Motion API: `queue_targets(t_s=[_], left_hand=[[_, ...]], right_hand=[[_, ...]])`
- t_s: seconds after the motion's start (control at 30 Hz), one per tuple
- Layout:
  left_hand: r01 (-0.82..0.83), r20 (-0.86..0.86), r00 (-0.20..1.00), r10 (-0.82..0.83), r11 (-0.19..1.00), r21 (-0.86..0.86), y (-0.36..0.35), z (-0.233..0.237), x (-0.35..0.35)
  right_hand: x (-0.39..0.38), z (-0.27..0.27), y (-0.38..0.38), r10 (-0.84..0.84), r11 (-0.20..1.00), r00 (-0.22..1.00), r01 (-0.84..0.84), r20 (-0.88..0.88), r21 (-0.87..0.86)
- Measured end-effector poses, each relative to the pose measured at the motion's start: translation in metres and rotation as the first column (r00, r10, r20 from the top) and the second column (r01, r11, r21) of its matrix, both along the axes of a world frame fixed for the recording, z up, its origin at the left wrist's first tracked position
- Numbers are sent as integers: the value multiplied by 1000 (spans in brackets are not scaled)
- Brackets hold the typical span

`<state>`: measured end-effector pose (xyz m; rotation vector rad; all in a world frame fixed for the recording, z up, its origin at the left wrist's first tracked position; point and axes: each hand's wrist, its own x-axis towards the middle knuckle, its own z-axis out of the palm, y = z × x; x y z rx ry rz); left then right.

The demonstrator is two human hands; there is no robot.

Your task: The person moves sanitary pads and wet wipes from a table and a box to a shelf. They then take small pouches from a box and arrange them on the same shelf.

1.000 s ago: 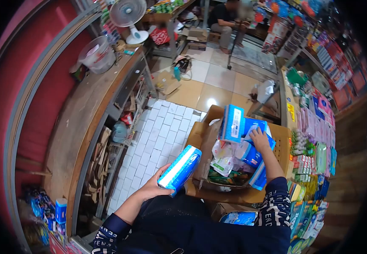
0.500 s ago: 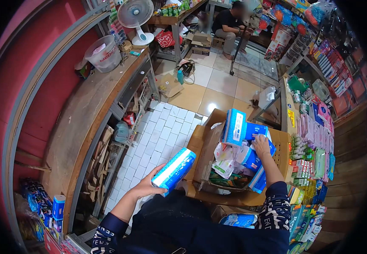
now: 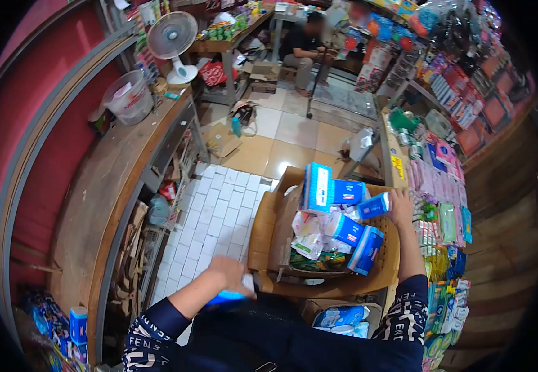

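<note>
My left hand [image 3: 225,273], blurred by motion, is closed on a blue-and-white pack [image 3: 227,299] low in front of my body; most of this pack is hidden. At the right side of a brown plastic chair [image 3: 260,232], my right hand [image 3: 401,208] grips the end of another blue pack [image 3: 373,206], which is tilted. A cardboard box [image 3: 281,245] rests on the chair, filled with white and green packets. On top are an upright blue pack [image 3: 318,188] and several more blue packs, one of them leaning [image 3: 366,250] below my right hand.
A wooden counter [image 3: 111,204] runs along the left, with a clear bucket [image 3: 128,99] and a fan [image 3: 173,46]. Shelves of packaged goods [image 3: 433,173] line the right. A seated person [image 3: 304,49] is at the back. Another open box [image 3: 342,317] stands near my body.
My left hand has drawn its pack down towards my body, turning over. My right hand has moved right and now holds a tilted blue pack. The view has shifted slightly.
</note>
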<state>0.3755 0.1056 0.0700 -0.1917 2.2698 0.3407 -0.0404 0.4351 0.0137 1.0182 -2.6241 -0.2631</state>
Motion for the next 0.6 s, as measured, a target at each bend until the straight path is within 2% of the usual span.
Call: queue_targets(t_s=[0.03, 0.1, 0.2, 0.23, 0.3, 0.37, 0.4, 0.5, 0.57, 0.6], left_hand=[[79, 46, 996, -80, 997, 23, 8, -8, 3], [83, 135, 986, -95, 992, 96, 18, -6, 6], [-143, 199, 977, 78, 930, 337, -12, -36, 21], [-233, 193, 969, 155, 836, 497, -27, -56, 36], [-356, 219, 928, 301, 548, 757, -49, -95, 74], [-452, 331, 886, 324, 445, 773, -48, -89, 102], [-380, 222, 904, 365, 449, 809, -45, -98, 120], [-469, 197, 819, 539, 431, 771, -34, -92, 147], [-443, 142, 792, 594, 397, 804, -30, -91, 164], [-426, 113, 774, 623, 382, 820, -29, -90, 172]], right_hand=[[11, 18, 3, -61, 993, 997, 66, 51, -101], [21, 29, 12, -35, 929, 994, 71, 103, -364], [43, 31, 12, 76, 784, 980, 56, 186, -618], [52, 27, 6, 110, 721, 952, 122, 286, -682], [86, 38, -21, 233, 646, 904, 131, 357, -752], [109, 27, -44, 333, 614, 820, 187, 466, -767], [111, -2, -52, 436, 580, 767, 160, 470, -799], [163, -39, -100, 504, 636, 691, 110, 518, -764], [207, -47, -137, 677, 569, 578, -18, 456, -822], [225, -61, -151, 676, 590, 546, 2, 495, -808]])
